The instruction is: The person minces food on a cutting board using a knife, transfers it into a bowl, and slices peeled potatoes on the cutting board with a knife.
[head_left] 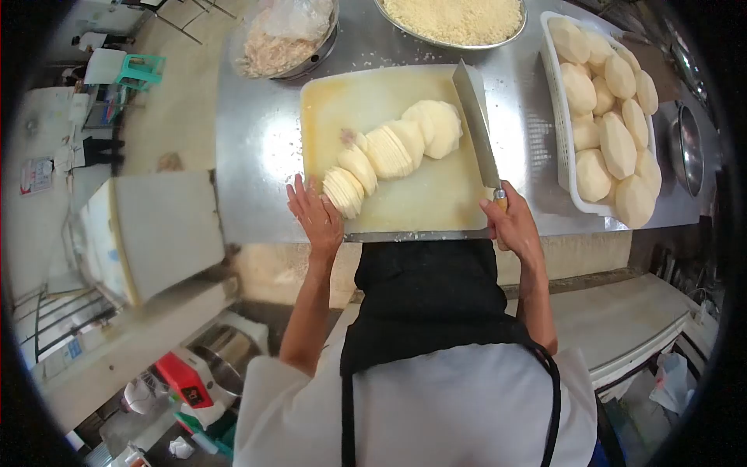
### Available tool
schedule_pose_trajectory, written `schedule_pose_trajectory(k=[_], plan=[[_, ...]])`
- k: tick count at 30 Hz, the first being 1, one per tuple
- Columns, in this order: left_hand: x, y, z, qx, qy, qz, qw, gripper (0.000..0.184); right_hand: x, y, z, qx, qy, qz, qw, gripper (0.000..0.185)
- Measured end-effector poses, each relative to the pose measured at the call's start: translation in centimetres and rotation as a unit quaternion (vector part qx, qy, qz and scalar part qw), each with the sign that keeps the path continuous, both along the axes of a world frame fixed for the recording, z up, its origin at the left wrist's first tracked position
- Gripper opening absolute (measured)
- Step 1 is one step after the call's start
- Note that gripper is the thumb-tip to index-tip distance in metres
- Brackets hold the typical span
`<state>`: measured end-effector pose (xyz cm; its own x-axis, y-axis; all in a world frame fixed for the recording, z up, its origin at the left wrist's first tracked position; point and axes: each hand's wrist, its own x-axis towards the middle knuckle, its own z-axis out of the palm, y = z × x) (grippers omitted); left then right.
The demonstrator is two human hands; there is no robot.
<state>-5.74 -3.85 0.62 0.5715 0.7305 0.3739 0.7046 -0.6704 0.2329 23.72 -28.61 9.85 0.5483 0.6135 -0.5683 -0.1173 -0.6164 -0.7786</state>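
A row of sliced, peeled potato (389, 149) runs diagonally across the pale cutting board (420, 198), its slices fanned and leaning on each other. My left hand (317, 216) is at the board's left edge, fingers stretched out beside the nearest slices; whether it touches them I cannot tell. In my right hand (512, 223) is a cleaver (478, 124), gripped by its wooden handle. The blade points away from me along the board's right side, to the right of the potato slices and apart from them.
A white plastic basket (568, 148) of whole peeled potatoes stands at the right of the steel table (261, 156). At the far side are a bowl of chopped pale bits (455, 19) and a pot with a plastic bag (292, 35). A metal bowl (686, 148) lies far right.
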Motion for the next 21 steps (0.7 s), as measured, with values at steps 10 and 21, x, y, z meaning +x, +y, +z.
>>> schedule_pose_trajectory(k=[10, 21], plan=[[-2.3, -1.3, 2.0, -0.131, 0.005, 0.049, 0.990, 0.038, 0.2, 0.1, 0.3, -0.014, 0.016, -0.003, 1.000, 0.051], [3.4, 0.3, 2.7, -0.096, -0.091, -0.168, 0.977, 0.082, -0.8, -0.4, -1.5, 0.033, -0.020, -0.028, 0.999, 0.058]])
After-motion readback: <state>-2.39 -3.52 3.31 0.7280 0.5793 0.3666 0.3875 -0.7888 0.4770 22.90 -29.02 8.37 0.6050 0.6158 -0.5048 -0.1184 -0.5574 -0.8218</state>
